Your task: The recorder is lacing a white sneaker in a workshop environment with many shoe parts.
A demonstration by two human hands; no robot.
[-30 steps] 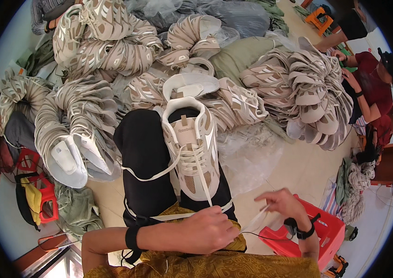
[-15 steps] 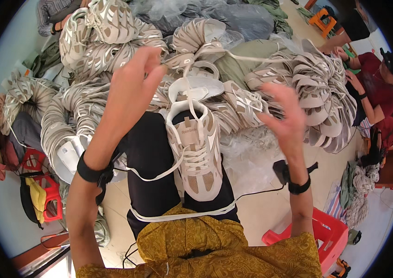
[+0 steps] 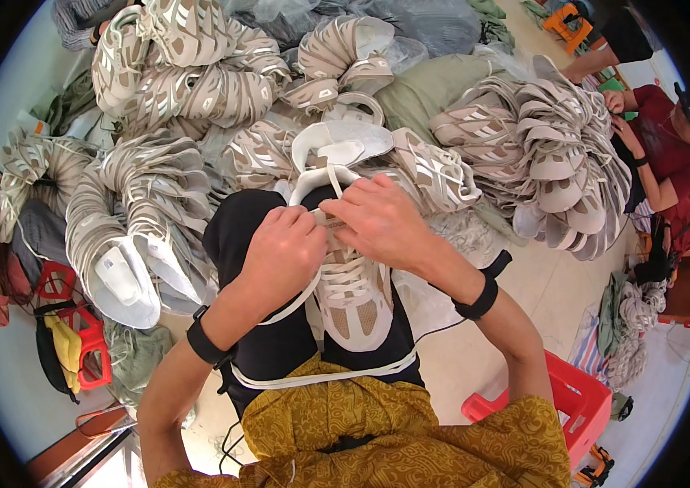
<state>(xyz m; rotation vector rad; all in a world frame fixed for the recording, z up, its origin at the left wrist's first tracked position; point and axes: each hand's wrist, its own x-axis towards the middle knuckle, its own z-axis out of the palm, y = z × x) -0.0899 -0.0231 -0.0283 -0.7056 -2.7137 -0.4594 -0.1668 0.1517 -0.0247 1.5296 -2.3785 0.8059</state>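
A beige sneaker upper (image 3: 355, 319) with brown mesh at the toe rests on my black-clad thighs, toe toward me. White lace (image 3: 345, 281) crosses its front in several rows. Above the tongue, my left hand (image 3: 286, 248) and my right hand (image 3: 382, 218) meet, fingers pinched together on the shoelace. Both hands cover most of the tongue and upper eyelets. One stretch of lace runs down beside the upper, below my left hand. Just beyond my hands lies another upper (image 3: 312, 146) with its pale lining showing.
Stacks of nested uppers (image 3: 137, 187) spread across the left, and another large stack (image 3: 561, 154) stands at the right. A white cord (image 3: 320, 378) spans my thighs. Red plastic stools (image 3: 581, 403) stand on both sides. People sit at the left and right edges.
My hands were raised apart, with lace stretched out toward the right. They have come down and together over the tongue, pinching the lace.
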